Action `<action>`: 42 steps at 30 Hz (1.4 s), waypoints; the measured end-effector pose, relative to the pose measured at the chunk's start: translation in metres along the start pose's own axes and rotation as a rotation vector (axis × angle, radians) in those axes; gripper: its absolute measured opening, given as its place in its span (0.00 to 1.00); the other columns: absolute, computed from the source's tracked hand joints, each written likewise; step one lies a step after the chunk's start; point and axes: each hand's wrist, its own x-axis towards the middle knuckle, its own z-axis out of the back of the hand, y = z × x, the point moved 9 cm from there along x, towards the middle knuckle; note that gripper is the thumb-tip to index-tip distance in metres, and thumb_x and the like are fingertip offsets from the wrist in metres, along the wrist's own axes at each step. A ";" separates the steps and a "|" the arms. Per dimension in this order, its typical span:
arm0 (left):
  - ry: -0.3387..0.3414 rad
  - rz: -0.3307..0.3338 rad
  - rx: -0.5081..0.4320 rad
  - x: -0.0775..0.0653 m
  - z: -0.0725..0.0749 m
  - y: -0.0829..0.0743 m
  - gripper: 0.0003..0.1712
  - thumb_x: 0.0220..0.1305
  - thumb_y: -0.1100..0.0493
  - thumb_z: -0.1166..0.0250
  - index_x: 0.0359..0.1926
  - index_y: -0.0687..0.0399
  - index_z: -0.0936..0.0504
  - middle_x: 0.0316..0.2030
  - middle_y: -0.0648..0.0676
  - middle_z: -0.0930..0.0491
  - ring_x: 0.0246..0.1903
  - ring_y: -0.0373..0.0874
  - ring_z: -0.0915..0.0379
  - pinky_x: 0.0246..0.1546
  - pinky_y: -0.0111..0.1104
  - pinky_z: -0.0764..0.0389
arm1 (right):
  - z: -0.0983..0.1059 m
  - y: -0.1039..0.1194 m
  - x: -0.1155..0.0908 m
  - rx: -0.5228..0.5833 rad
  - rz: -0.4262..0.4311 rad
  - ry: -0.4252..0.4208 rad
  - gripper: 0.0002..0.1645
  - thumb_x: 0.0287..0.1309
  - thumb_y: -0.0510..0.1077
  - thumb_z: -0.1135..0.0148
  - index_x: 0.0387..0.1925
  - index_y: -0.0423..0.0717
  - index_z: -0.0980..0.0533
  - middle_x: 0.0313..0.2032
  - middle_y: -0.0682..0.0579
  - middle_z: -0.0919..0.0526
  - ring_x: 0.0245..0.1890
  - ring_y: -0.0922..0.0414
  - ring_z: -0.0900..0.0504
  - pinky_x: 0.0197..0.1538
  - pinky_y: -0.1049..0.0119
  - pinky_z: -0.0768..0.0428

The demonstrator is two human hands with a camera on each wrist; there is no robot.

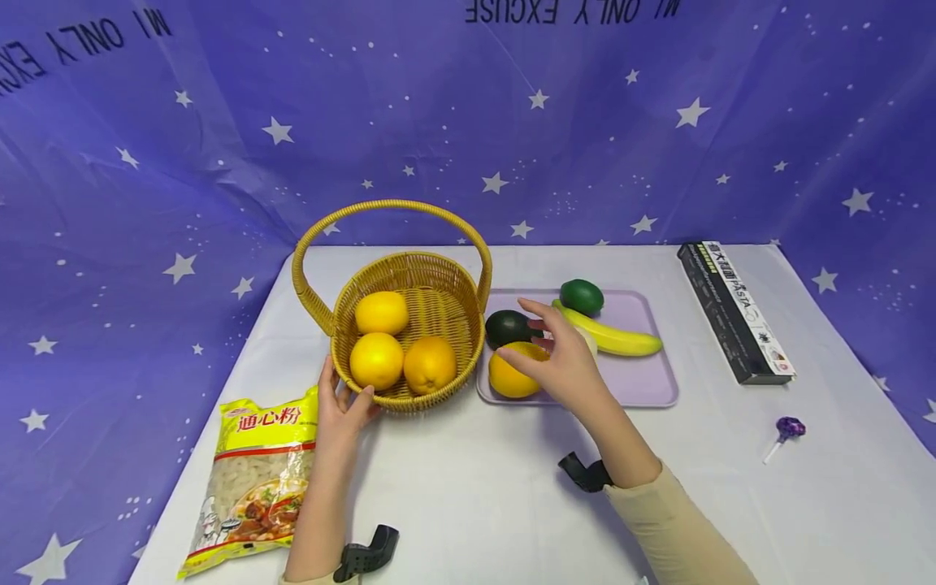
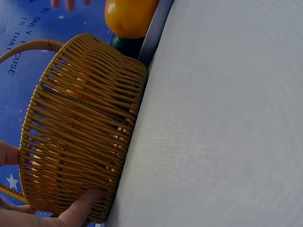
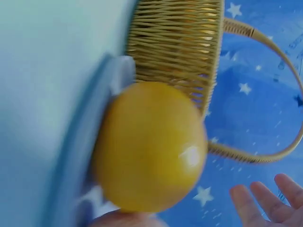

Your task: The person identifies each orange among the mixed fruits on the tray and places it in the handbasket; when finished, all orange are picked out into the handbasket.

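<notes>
My left hand (image 1: pixel 342 414) grips the near left side of a wicker basket (image 1: pixel 461 284). In the left wrist view the thumb (image 2: pixel 85 205) presses on its woven outer wall. Several round yellow-orange fruits, among them an orange (image 1: pixel 430 366), lie inside the basket. On the lilac tray (image 1: pixel 636 390), my right hand (image 1: pixel 570 361) hovers around another orange (image 1: pixel 515 378), fingers spread and thumb over its upper side in the head view. The right wrist view shows this orange (image 3: pixel 151 146) close up, with the thumb beside it and the other fingers (image 3: pixel 270 203) well apart from it.
The tray also bears a dark avocado (image 1: pixel 508 327), a green fruit (image 1: pixel 582 297), a banana (image 1: pixel 621 339) and a pale thing (image 1: pixel 589 341) partly hidden by my hand. A macaroni bag (image 1: pixel 256 479) lies left, a pasta box (image 1: pixel 734 313) and lollipop (image 1: pixel 790 428) right.
</notes>
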 end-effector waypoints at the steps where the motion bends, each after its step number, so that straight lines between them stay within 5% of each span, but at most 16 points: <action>1: -0.001 -0.002 0.002 0.000 0.000 0.000 0.49 0.71 0.67 0.47 0.76 0.37 0.68 0.75 0.48 0.67 0.72 0.45 0.57 0.49 0.32 0.23 | 0.002 -0.006 -0.004 0.002 -0.017 -0.007 0.44 0.49 0.57 0.26 0.66 0.56 0.33 0.63 0.52 0.31 0.59 0.47 0.28 0.58 0.54 0.26; 12: -0.012 -0.033 -0.001 0.000 0.003 -0.004 0.48 0.70 0.67 0.47 0.76 0.37 0.67 0.75 0.47 0.66 0.71 0.45 0.56 0.46 0.32 0.22 | -0.003 -0.045 -0.023 -0.082 -0.118 0.002 0.47 0.50 0.56 0.26 0.68 0.46 0.35 0.61 0.41 0.28 0.57 0.46 0.26 0.59 0.51 0.28; 19: 0.002 -0.011 -0.024 0.001 0.002 -0.002 0.48 0.71 0.66 0.47 0.76 0.35 0.68 0.75 0.46 0.67 0.72 0.44 0.55 0.47 0.32 0.22 | -0.016 -0.046 -0.022 -0.249 -0.029 -0.009 0.45 0.50 0.55 0.27 0.66 0.44 0.33 0.62 0.44 0.29 0.61 0.45 0.32 0.61 0.49 0.31; 26: -0.014 -0.017 -0.012 0.000 0.002 -0.001 0.48 0.71 0.66 0.46 0.76 0.35 0.67 0.75 0.47 0.66 0.71 0.45 0.55 0.47 0.31 0.22 | -0.026 -0.042 -0.012 -0.261 -0.046 0.070 0.47 0.48 0.59 0.27 0.66 0.44 0.33 0.64 0.45 0.30 0.64 0.45 0.34 0.64 0.49 0.35; 35: 0.012 -0.017 -0.011 0.000 -0.003 0.001 0.49 0.70 0.67 0.46 0.77 0.36 0.67 0.75 0.49 0.66 0.72 0.47 0.56 0.49 0.34 0.23 | -0.040 -0.044 -0.003 -0.417 -0.015 0.089 0.48 0.44 0.60 0.26 0.64 0.43 0.31 0.58 0.45 0.27 0.57 0.47 0.28 0.57 0.51 0.28; 42: -0.002 -0.009 -0.016 0.000 -0.001 0.001 0.48 0.71 0.67 0.47 0.76 0.34 0.67 0.75 0.47 0.66 0.71 0.45 0.55 0.49 0.34 0.23 | -0.037 -0.042 0.000 -0.434 -0.029 0.053 0.47 0.41 0.59 0.25 0.61 0.42 0.29 0.55 0.43 0.26 0.52 0.47 0.25 0.54 0.50 0.26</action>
